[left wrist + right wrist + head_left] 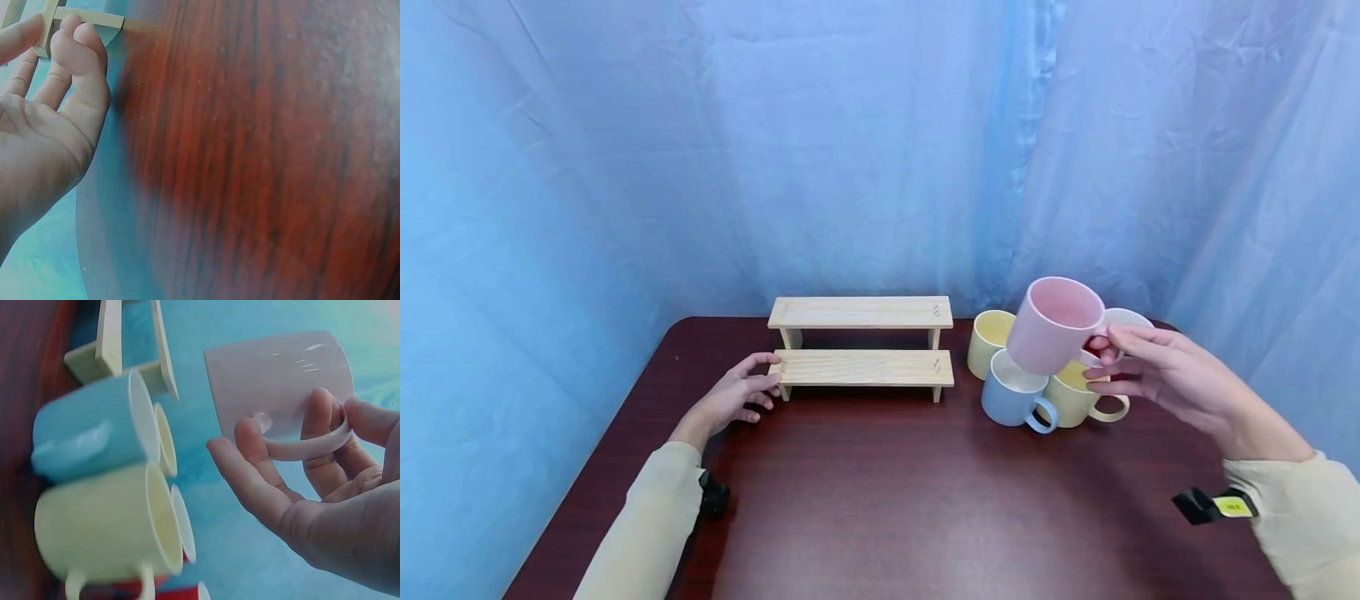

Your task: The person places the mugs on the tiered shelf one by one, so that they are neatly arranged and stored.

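Observation:
My right hand (1172,375) holds a pink mug (1051,333) by its handle, tilted, above a group of mugs. In the right wrist view fingers go through the handle, and the mug (281,387) hangs in the air. Beneath it stand a blue mug (1009,396), a yellow mug (1070,400) and, behind, another yellow mug (988,337). A white-lined mug (1127,317) is partly hidden by the right hand. My left hand (737,396) pinches the left end of the lower board of a two-step wooden rack (865,367); the left wrist view shows this rack (94,17) only in part.
The dark wood table (880,500) reaches back to a light blue curtain (850,150). Right of the rack the mugs crowd together, with red mug sides (178,594) low in the right wrist view. Black wrist straps (713,493) sit on both sleeves.

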Demonstrator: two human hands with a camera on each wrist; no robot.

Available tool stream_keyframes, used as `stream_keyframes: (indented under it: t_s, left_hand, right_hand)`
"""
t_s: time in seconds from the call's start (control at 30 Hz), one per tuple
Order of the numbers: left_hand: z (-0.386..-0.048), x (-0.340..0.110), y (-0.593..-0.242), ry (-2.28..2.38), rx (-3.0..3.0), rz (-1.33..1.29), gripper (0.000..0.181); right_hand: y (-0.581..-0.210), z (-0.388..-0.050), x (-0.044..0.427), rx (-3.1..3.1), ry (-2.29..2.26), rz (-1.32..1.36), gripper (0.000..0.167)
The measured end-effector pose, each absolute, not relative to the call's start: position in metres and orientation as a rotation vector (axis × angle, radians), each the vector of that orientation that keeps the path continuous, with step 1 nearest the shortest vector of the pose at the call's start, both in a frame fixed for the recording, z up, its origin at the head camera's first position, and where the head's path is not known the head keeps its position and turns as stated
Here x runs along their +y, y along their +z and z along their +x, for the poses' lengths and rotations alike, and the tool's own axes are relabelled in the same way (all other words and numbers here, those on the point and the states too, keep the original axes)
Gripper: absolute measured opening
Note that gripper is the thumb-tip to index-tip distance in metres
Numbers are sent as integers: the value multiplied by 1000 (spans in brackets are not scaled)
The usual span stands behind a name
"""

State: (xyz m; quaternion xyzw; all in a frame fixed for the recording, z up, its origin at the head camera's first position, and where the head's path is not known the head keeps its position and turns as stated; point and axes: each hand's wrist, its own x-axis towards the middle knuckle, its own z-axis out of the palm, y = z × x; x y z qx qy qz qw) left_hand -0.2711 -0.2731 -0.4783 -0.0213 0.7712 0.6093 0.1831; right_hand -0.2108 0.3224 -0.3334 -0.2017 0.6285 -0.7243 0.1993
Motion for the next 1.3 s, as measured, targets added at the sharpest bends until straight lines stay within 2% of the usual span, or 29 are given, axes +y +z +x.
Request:
stream_keyframes:
  t_s: [0.4,0.57,0.77,1.03,1.3]
  left_hand:
    - [-266,-275,-478,1701,2170,-59,53]
    - [-270,-267,-482,1732,2158,-12,52]
    - [-267,-269,-486,1703,2190,-27,52]
    - [-250,-286,-482,1698,2209,-48,57]
    - [-258,-271,-478,1692,2193,-4,56]
  right_hand:
    - [-333,-242,231,1893,-1946,-390,23]
    - [-328,-263,191,1957,-1912,-352,24]
    - [-327,-279,134,1962,-1855,-331,36]
    - [-320,-293,55,1918,-1847,-346,36]
    - [-314,-305,27,1915,-1844,-327,34]
